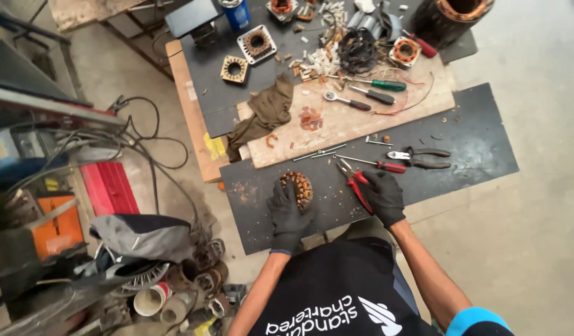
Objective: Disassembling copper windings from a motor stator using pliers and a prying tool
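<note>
A copper-wound motor stator point(297, 188) stood on edge on the dark board point(461, 134) at lower centre, gripped by the gloved left hand point(287, 214). The right hand point(383, 196) clasped red-handled pliers point(354, 180), nose pointing upper left.

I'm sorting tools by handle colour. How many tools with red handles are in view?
3 that I can tell: the red-handled pliers in the right hand, a screwdriver just above them, and a tool near the bench's far right. Clutter may hide more.
</note>
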